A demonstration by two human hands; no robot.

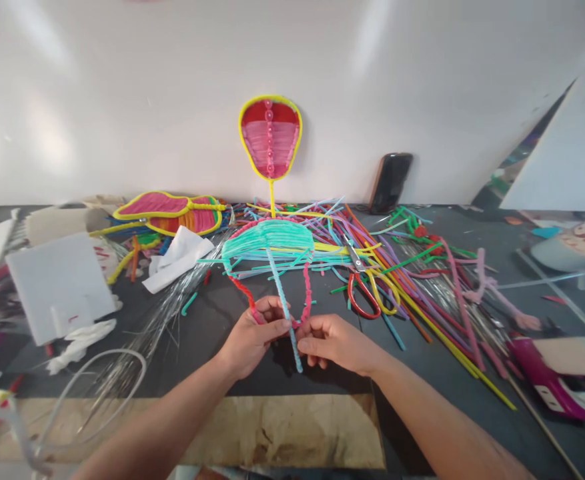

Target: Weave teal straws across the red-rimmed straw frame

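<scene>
Pinching the red edge [243, 290] at its lower end beside the light-blue stem [279, 288], the left hand [267, 330] apparently acts as clamp, holding the turquoise frame [285, 235] upright above the dark table [202, 330]. Just right of the stem, the right hand [328, 339] has thumb and fingers closed near the bottom of the pink edge [307, 287], presumably to steady that side; what lies between its fingertips cannot be told. Farther right, the scissors [356, 261] rest among loose pipe cleaners [417, 300], apart from both hands yet probably within reach.
</scene>
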